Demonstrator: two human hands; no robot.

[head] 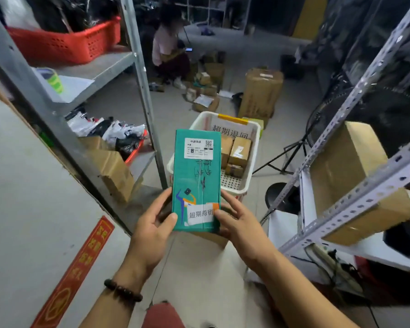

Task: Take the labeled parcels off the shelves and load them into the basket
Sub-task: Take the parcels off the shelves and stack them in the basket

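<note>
I hold a flat green parcel (195, 178) upright in front of me with both hands. It carries a white shipping label near its top and a white paper sticker near its bottom. My left hand (153, 223) grips its lower left edge, thumb on the front. My right hand (234, 221) grips its lower right edge, thumb on the sticker. Behind the parcel, on the floor, stands a white plastic basket (252, 159) with a yellow handle and a paper sign. Several brown cardboard parcels (239, 152) lie inside it.
A metal shelf rack (137, 67) on the left holds a red crate (66, 45), bags and boxes. Another rack (355, 202) on the right holds a large cardboard box (350, 176). A crouching person (168, 48) and scattered boxes (260, 91) fill the floor beyond the basket.
</note>
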